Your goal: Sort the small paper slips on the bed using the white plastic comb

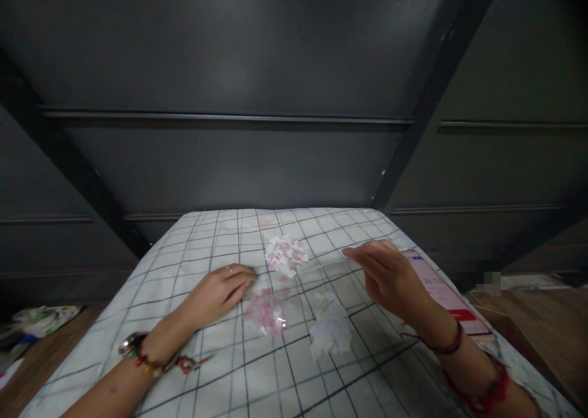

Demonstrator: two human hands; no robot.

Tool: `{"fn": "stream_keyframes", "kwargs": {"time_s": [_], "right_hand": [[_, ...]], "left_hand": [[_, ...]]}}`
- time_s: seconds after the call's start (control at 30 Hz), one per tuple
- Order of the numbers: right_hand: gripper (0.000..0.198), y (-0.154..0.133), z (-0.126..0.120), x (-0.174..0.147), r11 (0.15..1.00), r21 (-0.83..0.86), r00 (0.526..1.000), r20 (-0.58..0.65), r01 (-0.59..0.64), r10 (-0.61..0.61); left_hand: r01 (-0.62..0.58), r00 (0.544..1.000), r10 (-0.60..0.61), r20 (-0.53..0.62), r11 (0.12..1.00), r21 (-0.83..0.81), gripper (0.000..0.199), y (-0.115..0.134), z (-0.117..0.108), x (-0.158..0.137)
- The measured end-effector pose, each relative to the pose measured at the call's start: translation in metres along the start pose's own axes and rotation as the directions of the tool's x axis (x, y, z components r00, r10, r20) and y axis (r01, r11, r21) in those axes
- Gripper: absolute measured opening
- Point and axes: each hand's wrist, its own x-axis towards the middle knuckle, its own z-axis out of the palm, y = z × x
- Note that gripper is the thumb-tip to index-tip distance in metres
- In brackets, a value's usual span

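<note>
Left hand [224, 294], right hand [389, 277]: fingers close together, any pinch indiscernible. Risk: sideways sweep mixes pink scraps [263, 311] into white scraps [331, 331] at right.

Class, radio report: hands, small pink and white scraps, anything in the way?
Left hand beside small pink scraps. Right hand apparently pinching clear plastic film. White scraps right of pink. No obvious obstruction; flat pink-screened phone at right.

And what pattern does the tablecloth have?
The tablecloth: dark grid lines on white, head view.
</note>
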Motion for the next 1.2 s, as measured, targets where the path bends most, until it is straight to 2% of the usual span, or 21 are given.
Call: {"fn": "stream_keyframes", "kwargs": {"time_s": [0.17, 0.33, 0.47, 0.6, 0.73, 0.83, 1.03, 1.2], "right_hand": [[0.042, -0.018, 0.001, 0.009, 0.995, 0.046, 0.996, 0.019, 0.090, -0.091], [0.046, -0.030, 0.005, 0.011, 0.994, 0.051, 0.993, -0.072, 0.097, -0.093], [0.041, -0.030, 0.012, 0.011, 0.992, -0.019, 0.992, -0.033, 0.123, -0.124], [0.040, -0.034, 0.010, 0.014, 0.985, 0.002, 0.985, -0.011, 0.170, -0.170], [0.044, -0.034, -0.001, 0.016, 0.988, -0.017, 0.986, -0.057, 0.157, -0.157], [0.045, -0.030, -0.007, 0.016, 0.990, -0.053, 0.991, -0.033, 0.130, -0.132], [0.045, -0.020, -0.002, 0.012, 0.986, -0.126, 0.994, 0.038, 0.111, -0.107], [0.046, -0.019, -0.003, 0.011, 0.987, -0.134, 0.996, 0.009, 0.087, -0.087]], "left_hand": [[0.061, 0.998, -0.060, -0.029, 0.997, 0.036, 0.025, -0.001, 0.000, -0.002], [0.080, 0.996, -0.078, -0.041, 0.995, 0.050, 0.027, -0.001, 0.000, -0.002], [0.091, 0.995, -0.089, -0.053, 0.995, 0.035, 0.026, 0.000, -0.001, -0.001], [0.089, 0.995, -0.088, -0.055, 0.996, 0.025, 0.026, 0.001, -0.001, -0.001], [0.081, 0.996, -0.080, -0.042, 0.996, 0.030, 0.026, 0.000, -0.001, -0.002], [0.077, 0.997, -0.076, -0.033, 0.997, 0.032, 0.027, 0.000, 0.000, -0.003], [0.076, 0.997, -0.075, -0.033, 0.997, 0.030, 0.026, 0.000, -0.002, -0.002], [0.083, 0.996, -0.082, -0.028, 0.996, 0.031, 0.026, 0.002, -0.003, -0.002]]}}
